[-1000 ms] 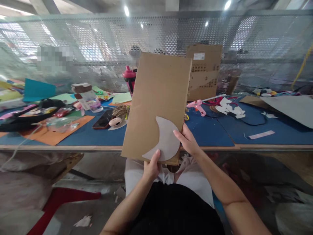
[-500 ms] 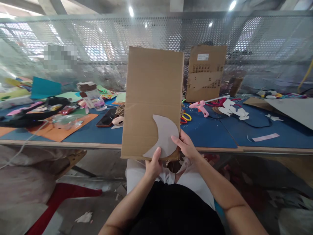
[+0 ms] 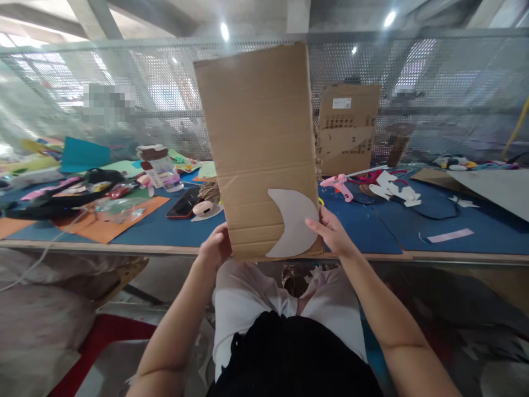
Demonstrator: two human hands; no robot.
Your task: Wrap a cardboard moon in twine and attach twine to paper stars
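A tall brown cardboard sheet [image 3: 256,132] stands upright before me, slightly tilted, above the table's front edge. Against its lower right lies a pale grey crescent cutout [image 3: 295,220], its horns pointing left. My right hand [image 3: 333,231] is closed on the sheet's lower right edge, its thumb pressing the crescent flat and its other fingers mostly behind. At the lower left edge, my left hand [image 3: 217,246] grips the cardboard, with its fingertips hidden behind it.
On the blue table mat [image 3: 363,226] lie a pink glue gun [image 3: 339,186], white paper scraps [image 3: 394,188], a phone [image 3: 184,203] and a jar [image 3: 159,165]. Another cardboard piece [image 3: 349,132] leans on the mesh screen [image 3: 260,47] behind.
My left hand has gone from the crescent's lower tip to the cardboard's left edge. The cardboard has tilted to the left at its top, and the crescent has shifted right with my right hand.
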